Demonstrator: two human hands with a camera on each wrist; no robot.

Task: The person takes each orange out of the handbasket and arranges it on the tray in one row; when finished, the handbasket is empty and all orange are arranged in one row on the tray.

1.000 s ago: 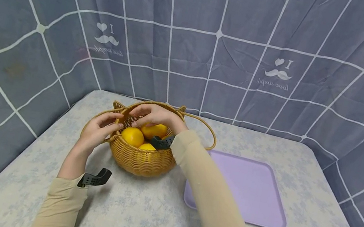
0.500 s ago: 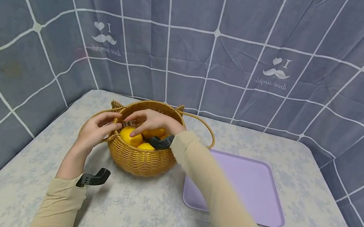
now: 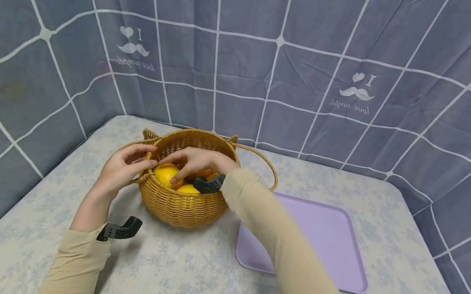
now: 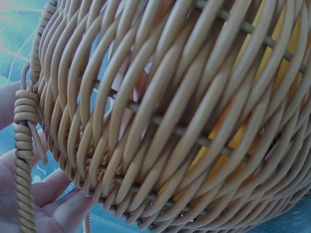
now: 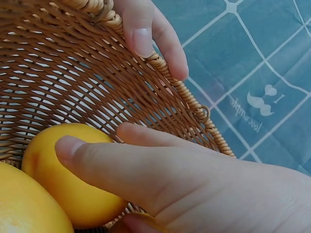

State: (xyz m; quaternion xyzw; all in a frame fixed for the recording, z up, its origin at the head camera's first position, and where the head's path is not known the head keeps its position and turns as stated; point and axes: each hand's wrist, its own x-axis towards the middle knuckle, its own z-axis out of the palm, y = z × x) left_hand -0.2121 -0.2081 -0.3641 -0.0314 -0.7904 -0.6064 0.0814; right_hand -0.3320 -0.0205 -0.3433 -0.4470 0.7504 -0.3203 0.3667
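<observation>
A wicker basket (image 3: 182, 209) stands on the table with several yellow fruits inside. At its left side my left hand (image 3: 116, 171) holds the rim, thumb and fingers over the edge, close to the twisted handle (image 4: 25, 131). My right hand (image 3: 197, 162) reaches down into the basket. Its thumb lies on one side of a round yellow fruit (image 5: 77, 194) and its fingers pass behind, gripping it; the fingertips are mostly hidden. Another yellow fruit (image 5: 26, 206) sits beside it. Through the weave in the left wrist view, yellow patches of fruit show.
A flat lilac tray (image 3: 323, 241) lies to the right of the basket, partly under my right forearm. One basket handle (image 3: 268, 160) loops out to the right at the back. A grey checked curtain (image 3: 250, 65) hangs behind the pale patterned table (image 3: 174, 278).
My right hand has moved from above the basket's back part down onto the left yellow fruit, and its fingers have closed round it. The left hand keeps its hold on the rim.
</observation>
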